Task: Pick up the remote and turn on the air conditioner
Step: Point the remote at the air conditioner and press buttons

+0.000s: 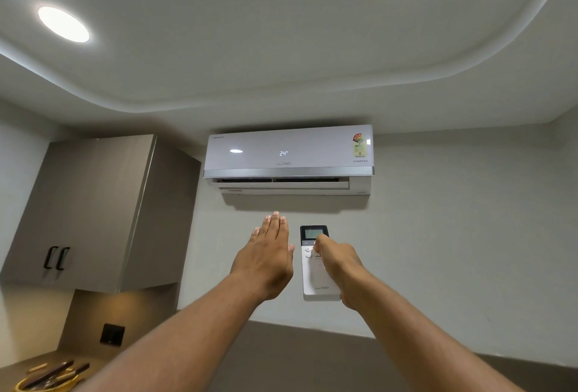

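A white wall-mounted air conditioner hangs high on the wall ahead. Its front shows "24" and its lower flap stands slightly open. My right hand holds a white remote with a dark screen, pointed up at the unit, thumb resting on the buttons just under the screen. My left hand is raised flat beside the remote, fingers straight and together, holding nothing, just below the unit.
A grey wall cabinet with two black handles hangs to the left. Below it a counter holds a yellow container of utensils. A dark switch plate sits on the wall. Two round ceiling lights glow above.
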The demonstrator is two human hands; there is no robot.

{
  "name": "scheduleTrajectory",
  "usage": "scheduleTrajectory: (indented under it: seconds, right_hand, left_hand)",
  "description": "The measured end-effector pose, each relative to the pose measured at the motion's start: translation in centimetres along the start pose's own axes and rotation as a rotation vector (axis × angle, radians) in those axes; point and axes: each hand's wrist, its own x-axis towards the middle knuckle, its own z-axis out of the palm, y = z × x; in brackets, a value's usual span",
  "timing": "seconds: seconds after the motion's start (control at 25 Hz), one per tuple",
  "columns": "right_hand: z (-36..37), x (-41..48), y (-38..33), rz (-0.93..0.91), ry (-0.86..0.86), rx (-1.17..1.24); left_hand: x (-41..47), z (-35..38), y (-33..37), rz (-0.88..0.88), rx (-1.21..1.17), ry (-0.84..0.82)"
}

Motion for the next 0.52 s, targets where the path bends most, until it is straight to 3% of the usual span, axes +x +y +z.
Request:
scheduleTrajectory:
  seconds: [0.52]
  right_hand:
    - [-0.7,0.8,1.2,0.021,0.012,0.004]
  left_hand:
    - [0.7,1.1,0.0,0.011,0.029,-0.006]
